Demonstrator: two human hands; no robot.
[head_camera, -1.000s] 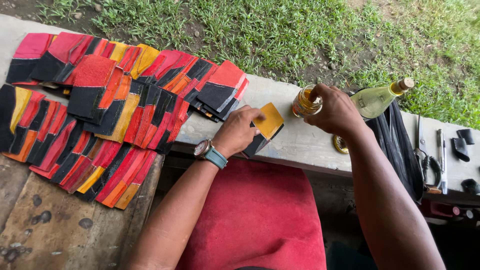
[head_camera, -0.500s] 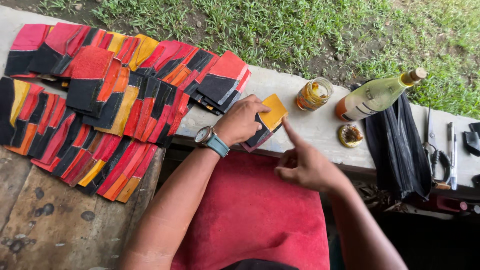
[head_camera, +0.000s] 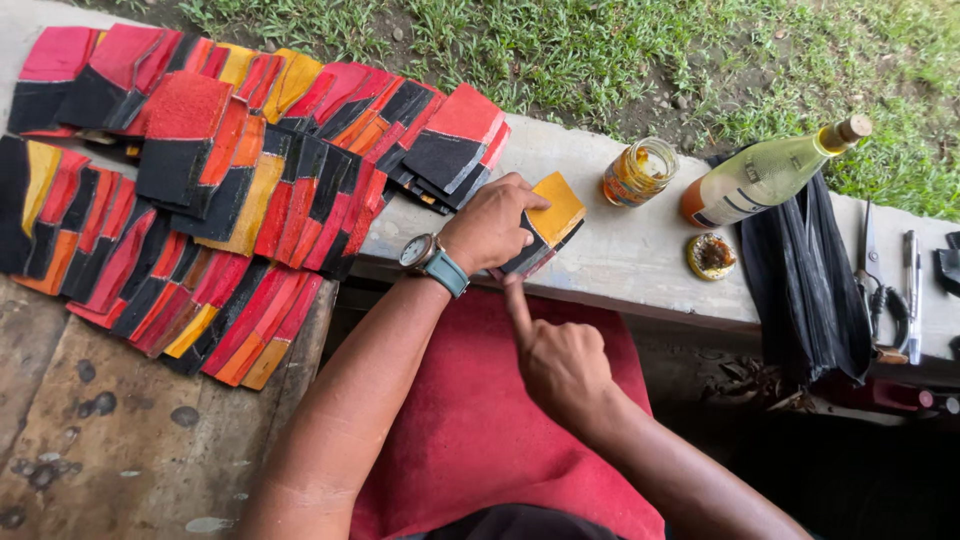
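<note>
- On the grey bench (head_camera: 640, 255), near its front edge, lies a small stack of flat pieces (head_camera: 545, 225); the top one is yellow with a black part, and red edges show under it.
- From the head view, the left hand (head_camera: 490, 225) rests on this stack, its fingers (head_camera: 520, 190) bent and pressed down on the black part, so most of the stack is hidden.
- The right hand (head_camera: 560, 360) is below the bench edge, above a red cloth (head_camera: 470, 430); its index finger points up and touches the lower edge of the stack, the other fingers are curled in and hold nothing.
- A wristwatch (head_camera: 432, 258) sits on the left wrist.
- To the left, many red, orange, yellow and black pieces (head_camera: 230, 190) overlap in rows; how many there are I cannot tell.
- Right of the stack stands an open glass jar (head_camera: 640, 172) with something orange-yellow inside; its round lid (head_camera: 711, 256) lies apart, near a black bag (head_camera: 800, 270).
- A corked bottle (head_camera: 770, 175) with pale liquid lies tilted on the bag.
- Scissors (head_camera: 872, 270) are at the right; further tools are cut off by the picture edge.
</note>
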